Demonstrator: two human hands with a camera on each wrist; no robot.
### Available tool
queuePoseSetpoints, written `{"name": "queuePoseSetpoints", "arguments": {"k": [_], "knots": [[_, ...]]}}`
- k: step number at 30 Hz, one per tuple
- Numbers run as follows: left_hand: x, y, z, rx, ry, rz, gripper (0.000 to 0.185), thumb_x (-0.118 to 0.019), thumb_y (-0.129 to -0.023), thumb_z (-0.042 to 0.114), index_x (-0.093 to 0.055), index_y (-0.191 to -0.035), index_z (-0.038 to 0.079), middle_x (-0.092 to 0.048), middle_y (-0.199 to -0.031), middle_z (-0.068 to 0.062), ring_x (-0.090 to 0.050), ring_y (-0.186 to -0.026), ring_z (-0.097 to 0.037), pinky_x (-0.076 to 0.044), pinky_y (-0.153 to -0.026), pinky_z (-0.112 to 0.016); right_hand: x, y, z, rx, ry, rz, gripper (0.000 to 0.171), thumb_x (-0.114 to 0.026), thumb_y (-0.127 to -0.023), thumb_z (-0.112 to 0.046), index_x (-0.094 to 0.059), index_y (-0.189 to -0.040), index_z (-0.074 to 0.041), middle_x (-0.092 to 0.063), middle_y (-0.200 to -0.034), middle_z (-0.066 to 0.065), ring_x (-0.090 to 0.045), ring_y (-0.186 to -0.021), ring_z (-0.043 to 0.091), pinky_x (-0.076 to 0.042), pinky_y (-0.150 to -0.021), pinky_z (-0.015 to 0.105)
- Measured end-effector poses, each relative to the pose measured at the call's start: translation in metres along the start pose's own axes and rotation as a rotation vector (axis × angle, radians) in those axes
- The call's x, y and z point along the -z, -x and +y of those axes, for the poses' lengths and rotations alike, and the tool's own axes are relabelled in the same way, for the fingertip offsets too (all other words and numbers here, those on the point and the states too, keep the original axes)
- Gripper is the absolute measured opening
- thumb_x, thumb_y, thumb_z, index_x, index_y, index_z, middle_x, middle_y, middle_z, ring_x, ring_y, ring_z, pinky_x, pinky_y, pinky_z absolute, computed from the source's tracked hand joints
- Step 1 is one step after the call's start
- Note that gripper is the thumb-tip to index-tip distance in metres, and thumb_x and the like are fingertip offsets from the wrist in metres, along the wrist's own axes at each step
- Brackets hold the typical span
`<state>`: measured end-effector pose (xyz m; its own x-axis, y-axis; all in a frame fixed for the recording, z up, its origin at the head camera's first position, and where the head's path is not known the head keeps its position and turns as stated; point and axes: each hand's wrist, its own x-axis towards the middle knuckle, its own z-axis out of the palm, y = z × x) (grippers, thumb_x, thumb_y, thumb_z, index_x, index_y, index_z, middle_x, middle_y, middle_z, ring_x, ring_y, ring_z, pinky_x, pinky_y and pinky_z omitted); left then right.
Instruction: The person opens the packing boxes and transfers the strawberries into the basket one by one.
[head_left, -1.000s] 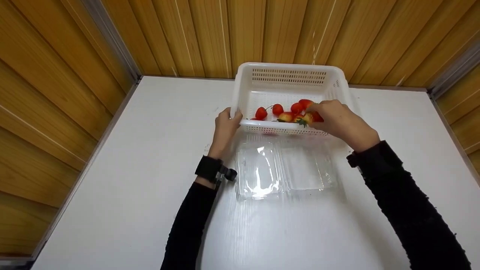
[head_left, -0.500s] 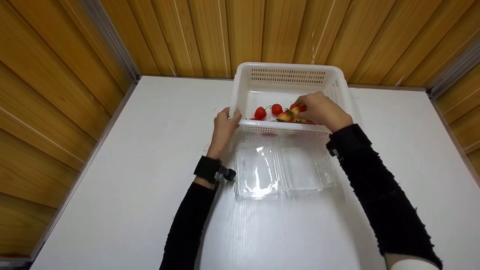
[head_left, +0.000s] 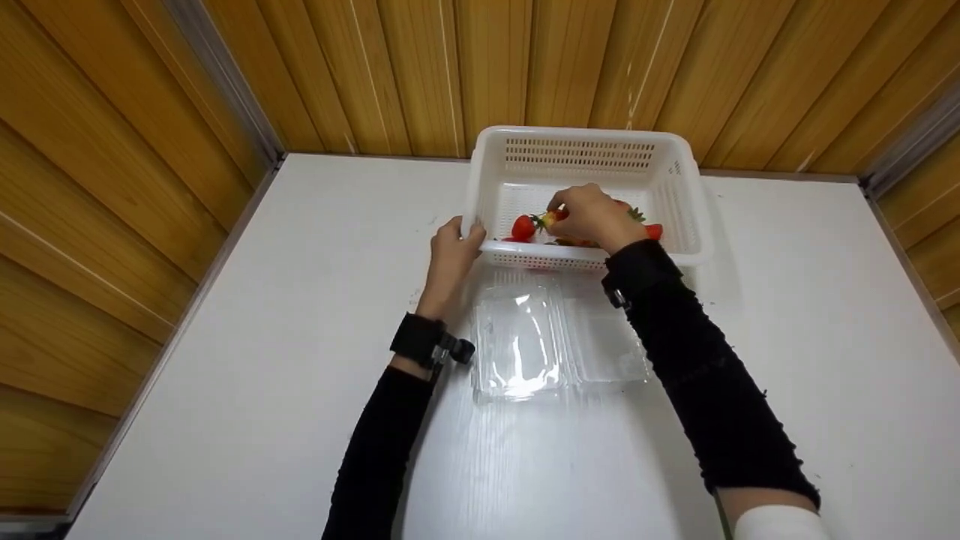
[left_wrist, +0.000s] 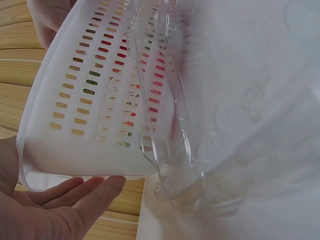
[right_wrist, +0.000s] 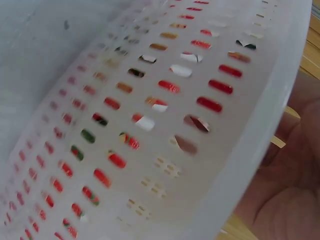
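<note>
1. Head view, centre of the frame: a person in black sleeves works at a white basket (head_left: 675, 196) set on a white table (head_left: 225, 375) against a wood-panelled wall (head_left: 112, 150).
2. At the basket's lower left corner, the left hand (head_left: 450, 259) wraps thumb and fingers round the rim, apparently to keep the light basket from sliding. From the left wrist view, the fingers (left_wrist: 80, 192) lie fairly straight under the slotted wall (left_wrist: 95, 90), bracing more than clamping.
3. Over the near rim, the right hand (head_left: 592, 216) reaches inside, fingertips drawn together on a small fruit (head_left: 551, 217) at its left edge. Whether it is lifted cannot be told.
4. Other red fruits lie on the basket floor: one (head_left: 523, 227) left of the hand, another (head_left: 652, 231) right of it.
5. Just below the basket, touching its near wall, a clear plastic box (head_left: 517, 345) lies open with both halves flat, close by the fruit.
</note>
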<state>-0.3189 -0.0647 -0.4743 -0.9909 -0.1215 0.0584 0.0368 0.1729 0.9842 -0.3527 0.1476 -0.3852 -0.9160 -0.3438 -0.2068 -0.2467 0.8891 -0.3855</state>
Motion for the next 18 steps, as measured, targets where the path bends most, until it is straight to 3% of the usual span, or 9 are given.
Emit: {"name": "queuePoseSetpoints", "arguments": {"k": [12, 18], "knots": [[-0.0008, -0.0006, -0.0005, -0.005, 0.003, -0.004, 0.024, -0.056, -0.090, 0.023, -0.063, -0.096, 0.000, -0.062, -0.095, -0.009, -0.058, -0.088, -0.015, -0.053, -0.072, -0.027, -0.0005, -0.0031, -0.0107, 0.002, -0.022, -0.002, 0.044, -0.065, -0.088, -0.020, -0.056, -0.125, 0.000, -0.060, -0.115, 0.021, -0.055, -0.106, 0.032, -0.047, -0.091, 0.043], [-0.0022, -0.0005, -0.0008, -0.003, 0.013, -0.008, 0.026, -0.056, -0.091, 0.026, -0.063, -0.094, 0.001, -0.061, -0.093, -0.009, -0.057, -0.086, -0.015, -0.052, -0.071, -0.026, 0.0016, -0.0009, -0.0066, -0.048, -0.034, -0.044, 0.043, -0.062, -0.089, -0.018, -0.054, -0.128, -0.002, -0.056, -0.120, 0.020, -0.050, -0.108, 0.031, -0.044, -0.094, 0.045]]}}
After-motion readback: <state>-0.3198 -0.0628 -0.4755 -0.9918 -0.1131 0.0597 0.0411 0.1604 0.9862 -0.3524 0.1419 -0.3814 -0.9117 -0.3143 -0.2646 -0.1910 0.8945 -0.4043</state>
